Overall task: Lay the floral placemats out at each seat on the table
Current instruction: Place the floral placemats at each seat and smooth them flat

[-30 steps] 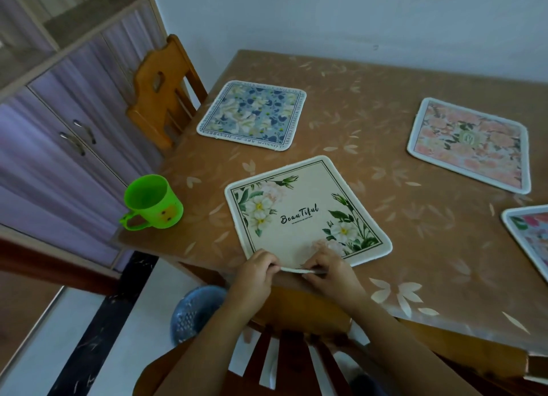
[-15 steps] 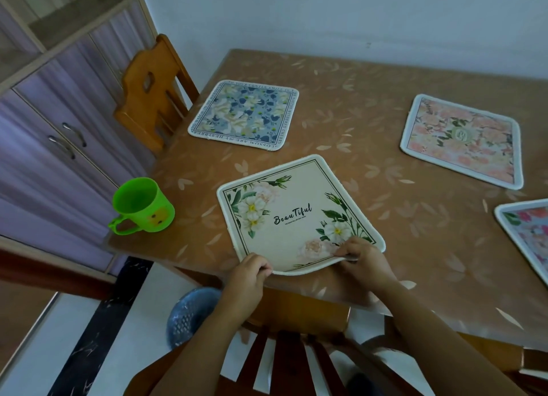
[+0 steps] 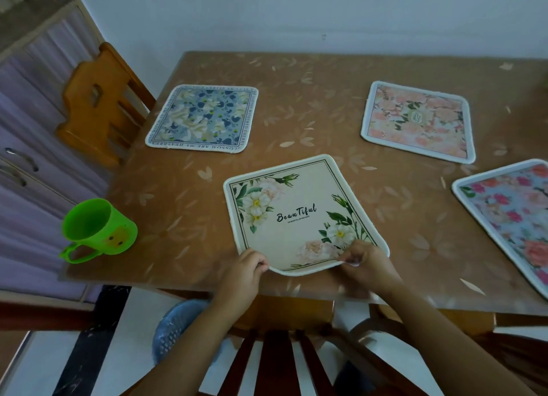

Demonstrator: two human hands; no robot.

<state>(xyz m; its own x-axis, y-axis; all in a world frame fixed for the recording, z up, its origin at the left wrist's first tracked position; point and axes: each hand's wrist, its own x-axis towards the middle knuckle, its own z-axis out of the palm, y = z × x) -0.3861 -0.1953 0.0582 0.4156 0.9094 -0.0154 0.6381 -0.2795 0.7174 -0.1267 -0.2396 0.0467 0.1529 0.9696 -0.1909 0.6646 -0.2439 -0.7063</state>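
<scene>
Pinching the near edge of the cream mat [image 3: 299,214], both hands are at the near side of the counter [image 3: 341,164]. Left hand [image 3: 247,266] has its fingers [image 3: 261,260] curled closed on the mat's near-left corner, and the right hand [image 3: 366,262] has its fingers [image 3: 348,254] closed on the near-right corner, so that near edge is lifted a bit and curves up off the counter while the far part lies flat. The mat says "Beautiful" in the middle with white flowers in two corners, and it sits a little rotated.

Three other mats are lying flat: a blue mat [image 3: 204,118] at far left, right by the wooden chair [image 3: 98,102], a pink mat [image 3: 418,121] at far right, and a red-flowered mat [image 3: 516,214] at the right edge, partly cut off by the frame. All are well apart from each other.

Green cup [image 3: 99,229] stands upright near the counter's left corner, handle pointing near-left. A second chair back [image 3: 275,363] shows right below the hands, and there's a blue basket [image 3: 175,327] on the floor under the counter.
</scene>
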